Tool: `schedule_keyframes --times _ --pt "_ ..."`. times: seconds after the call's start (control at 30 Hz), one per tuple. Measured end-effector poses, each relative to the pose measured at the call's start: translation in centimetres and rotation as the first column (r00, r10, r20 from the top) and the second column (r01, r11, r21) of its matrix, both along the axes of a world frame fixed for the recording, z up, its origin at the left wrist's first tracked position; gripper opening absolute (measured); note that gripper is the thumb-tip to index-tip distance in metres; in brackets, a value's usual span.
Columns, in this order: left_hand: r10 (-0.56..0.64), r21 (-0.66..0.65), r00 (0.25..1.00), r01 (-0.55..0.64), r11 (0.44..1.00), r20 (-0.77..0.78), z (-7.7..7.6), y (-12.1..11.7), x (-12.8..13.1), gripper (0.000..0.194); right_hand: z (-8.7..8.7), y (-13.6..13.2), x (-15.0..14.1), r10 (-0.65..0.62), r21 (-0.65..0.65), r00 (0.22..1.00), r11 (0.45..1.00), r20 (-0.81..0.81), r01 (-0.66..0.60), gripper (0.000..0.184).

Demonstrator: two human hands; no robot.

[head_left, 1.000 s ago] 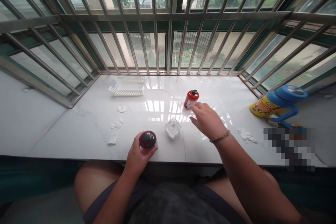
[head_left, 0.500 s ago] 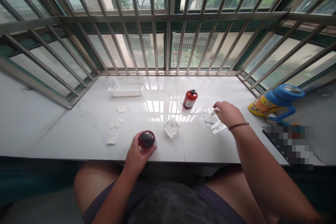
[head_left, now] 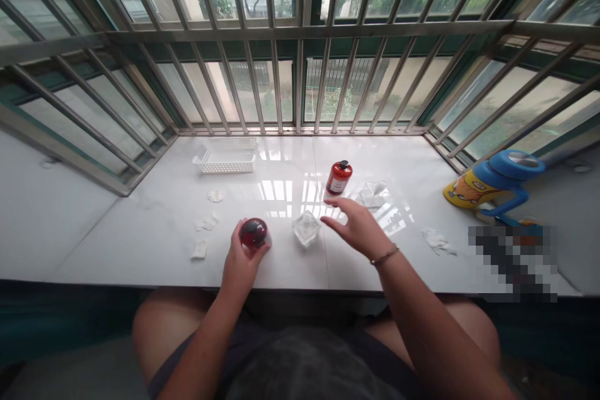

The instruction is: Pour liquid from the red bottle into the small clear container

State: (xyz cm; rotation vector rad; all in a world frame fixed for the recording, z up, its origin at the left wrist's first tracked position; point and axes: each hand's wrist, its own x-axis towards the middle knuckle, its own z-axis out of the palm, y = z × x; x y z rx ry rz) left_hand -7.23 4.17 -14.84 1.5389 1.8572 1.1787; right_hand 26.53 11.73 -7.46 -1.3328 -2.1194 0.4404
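Observation:
My left hand is wrapped round a dark red bottle with a black top, near the table's front edge. To its right is a square clear glass jar with something whitish inside. Just right of the jar, my right hand is in the air, thumb and fingers apart and nothing between them. Beyond its fingertips a red bottle with a black cap and white label stands upright. A clear, square lid-like piece lies to the right of that bottle.
A white perforated basket is at the back left. Several white cotton-like scraps lie at left, and a crumpled white tissue at right. A blue and yellow flask is at far right beside a blurred dark object. Metal bars line the windows.
My right hand has left the clear piece, moved left towards the glass jar and opened. My left hand and its bottle have shifted slightly left and away from me.

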Motion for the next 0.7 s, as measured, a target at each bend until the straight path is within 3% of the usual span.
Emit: schedule_keyframes --times 0.13,0.2,0.27,0.33,0.43,0.57,0.7 --pt "0.112 0.331 0.972 -0.038 0.943 -0.207 0.7 -1.0 1.2 0.127 -2.9 -1.7 -5.4 0.032 0.002 0.991 0.999 -0.131 -0.032 0.057" --pt "0.116 0.454 0.944 0.04 0.89 -0.309 1.4 -2.4 2.2 0.124 -3.9 -1.6 -6.6 0.003 -0.002 0.988 1.0 -0.154 -0.004 0.055" --pt "0.042 0.489 0.928 0.157 0.858 -0.371 1.9 -3.9 3.4 0.116 -4.5 -1.5 -7.0 -0.041 -0.005 0.984 0.999 -0.171 0.041 0.053" --pt "-0.076 0.45 0.919 0.26 0.855 -0.387 1.8 -5.1 4.7 0.107 -4.6 -1.7 -7.1 -0.083 -0.012 0.979 0.997 -0.186 0.082 0.055" --pt "-0.215 0.333 0.926 0.319 0.887 -0.311 0.8 -5.5 6.6 0.106 -4.5 -2.7 -7.2 -0.141 -0.037 0.969 0.99 -0.205 0.136 0.055" --pt "-0.354 0.113 0.926 0.368 0.923 -0.129 -0.8 -3.8 8.6 0.117 -4.6 -5.0 -7.4 -0.198 -0.091 0.949 0.979 -0.247 0.181 0.05" --pt "-0.423 0.015 0.904 0.423 0.906 0.062 -1.4 -1.6 9.7 0.101 -5.0 -6.7 -7.2 -0.234 -0.135 0.927 0.97 -0.293 0.202 0.039"
